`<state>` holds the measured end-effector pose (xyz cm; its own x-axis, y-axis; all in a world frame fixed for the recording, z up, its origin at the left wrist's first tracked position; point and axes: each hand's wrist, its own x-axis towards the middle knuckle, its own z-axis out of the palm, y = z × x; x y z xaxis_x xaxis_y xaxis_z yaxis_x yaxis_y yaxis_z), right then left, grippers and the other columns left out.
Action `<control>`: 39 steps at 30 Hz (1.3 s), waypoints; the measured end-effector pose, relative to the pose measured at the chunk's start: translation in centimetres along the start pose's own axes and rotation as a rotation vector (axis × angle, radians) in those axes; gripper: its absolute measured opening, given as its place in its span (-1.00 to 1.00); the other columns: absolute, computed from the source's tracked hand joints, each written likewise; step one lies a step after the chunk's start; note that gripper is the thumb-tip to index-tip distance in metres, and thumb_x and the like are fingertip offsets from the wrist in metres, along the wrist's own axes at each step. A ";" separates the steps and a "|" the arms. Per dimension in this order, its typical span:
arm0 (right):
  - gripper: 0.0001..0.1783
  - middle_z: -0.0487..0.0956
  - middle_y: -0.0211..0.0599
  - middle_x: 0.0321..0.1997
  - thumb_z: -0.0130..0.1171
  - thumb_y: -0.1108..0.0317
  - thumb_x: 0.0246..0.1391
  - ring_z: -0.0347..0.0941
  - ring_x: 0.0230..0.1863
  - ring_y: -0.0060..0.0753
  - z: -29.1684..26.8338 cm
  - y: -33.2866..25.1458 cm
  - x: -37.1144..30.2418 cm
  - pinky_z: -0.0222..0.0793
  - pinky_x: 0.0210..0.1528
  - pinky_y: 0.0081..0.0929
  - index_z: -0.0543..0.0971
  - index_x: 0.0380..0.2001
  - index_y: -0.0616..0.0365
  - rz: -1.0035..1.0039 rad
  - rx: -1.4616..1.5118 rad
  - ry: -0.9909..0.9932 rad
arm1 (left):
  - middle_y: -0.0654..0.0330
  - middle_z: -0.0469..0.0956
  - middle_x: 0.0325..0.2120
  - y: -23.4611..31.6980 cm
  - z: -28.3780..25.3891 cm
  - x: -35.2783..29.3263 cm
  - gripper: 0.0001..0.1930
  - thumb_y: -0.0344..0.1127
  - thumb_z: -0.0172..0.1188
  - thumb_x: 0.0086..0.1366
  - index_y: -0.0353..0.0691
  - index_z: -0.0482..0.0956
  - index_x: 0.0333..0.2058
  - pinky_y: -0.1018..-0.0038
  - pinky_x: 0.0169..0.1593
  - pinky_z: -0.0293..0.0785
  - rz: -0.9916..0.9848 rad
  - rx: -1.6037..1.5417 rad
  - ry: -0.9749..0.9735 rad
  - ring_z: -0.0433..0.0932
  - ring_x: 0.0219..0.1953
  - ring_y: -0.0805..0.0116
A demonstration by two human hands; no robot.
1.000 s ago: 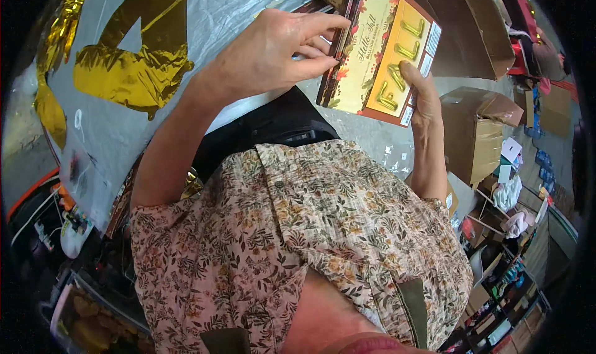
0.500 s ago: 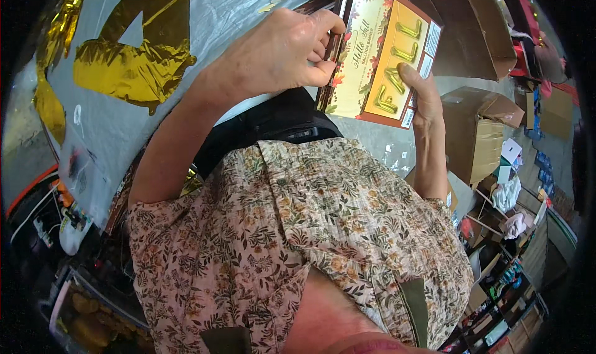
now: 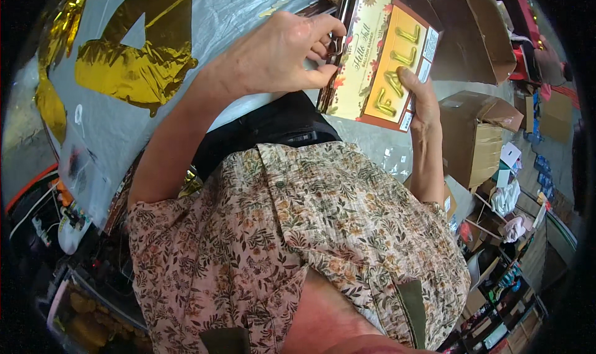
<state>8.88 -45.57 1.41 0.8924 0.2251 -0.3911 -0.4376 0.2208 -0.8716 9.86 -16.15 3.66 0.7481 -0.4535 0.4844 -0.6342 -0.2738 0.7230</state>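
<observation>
Above grey floor (image 3: 380, 138), right grip (image 3: 424, 100) pinching package (image 3: 372, 68), left grip (image 3: 283, 53) touching dark edge — pinch unclear

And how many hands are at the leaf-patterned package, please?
2: the left hand is at the brown left edge of the leaf-patterned package, and the right hand grips its right side. Some fingers are hidden.

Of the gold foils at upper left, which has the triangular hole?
The wide foil, nearer the left hand. The pale sheet shows through its hole; the long, narrow strip farther left shows none.
</observation>
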 end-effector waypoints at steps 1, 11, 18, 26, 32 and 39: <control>-0.26 0.52 0.03 0.13 0.29 0.37 0.05 0.59 0.02 -0.15 0.1 -0.1 -0.2 0.61 0.03 -0.21 0.26 0.27 0.32 -0.008 -0.017 0.001 | 0.02 0.62 -0.59 0.2 -0.2 0.2 -0.76 -0.48 0.28 0.08 -0.35 0.49 -0.26 0.36 -0.39 0.62 -0.022 -0.036 -0.040 0.70 -0.44 0.16; -0.27 0.53 0.04 0.12 0.30 0.40 0.02 0.60 0.01 -0.14 -0.1 -0.1 -0.5 0.61 0.03 -0.21 0.28 0.25 0.33 -0.008 -0.049 0.010 | 0.09 0.57 -0.66 0.2 -0.1 1.1 -0.82 -0.45 0.30 0.10 -0.33 0.51 -0.33 0.39 -0.48 0.54 -0.063 0.145 -0.164 0.64 -0.57 0.25; -0.23 0.51 0.04 0.15 0.31 0.40 0.01 0.59 0.03 -0.13 -0.7 0.1 -0.1 0.60 0.06 -0.20 0.24 0.27 0.33 -0.004 -0.011 -0.003 | 0.10 0.53 -0.69 -0.4 0.4 1.3 -0.84 -0.40 0.30 0.07 -0.26 0.54 -0.37 0.34 -0.48 0.50 -0.057 0.172 -0.099 0.59 -0.61 0.21; -0.22 0.50 0.02 0.16 0.32 0.39 0.01 0.57 0.07 -0.14 -1.0 0.1 0.1 0.58 0.08 -0.20 0.24 0.28 0.30 -0.014 -0.016 -0.020 | 0.13 0.49 -0.74 -0.5 0.7 1.7 -0.86 -0.37 0.26 0.05 -0.22 0.52 -0.40 0.30 -0.48 0.50 0.006 0.272 -0.073 0.57 -0.64 0.18; -0.21 0.50 0.01 0.17 0.32 0.39 0.01 0.56 0.08 -0.14 -0.9 0.3 0.0 0.57 0.10 -0.21 0.23 0.29 0.30 -0.055 0.035 -0.032 | 0.14 0.45 -0.77 -0.2 0.8 1.6 -0.88 -0.37 0.22 0.04 -0.20 0.52 -0.40 0.29 -0.51 0.49 0.043 0.338 -0.022 0.53 -0.68 0.18; -0.24 0.51 0.00 0.16 0.31 0.42 0.01 0.57 0.06 -0.14 -0.9 0.7 -0.1 0.58 0.09 -0.22 0.25 0.27 0.30 -0.046 0.016 -0.034 | 0.16 0.46 -0.75 -1.3 1.3 0.9 -0.91 -0.39 0.20 0.07 -0.19 0.53 -0.40 0.32 -0.53 0.47 0.098 0.406 -0.044 0.53 -0.68 0.23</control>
<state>8.56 -46.30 0.53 0.9075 0.2466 -0.3399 -0.3980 0.2466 -0.8836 11.09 -17.28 2.51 0.6771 -0.5276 0.5130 -0.7339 -0.5355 0.4179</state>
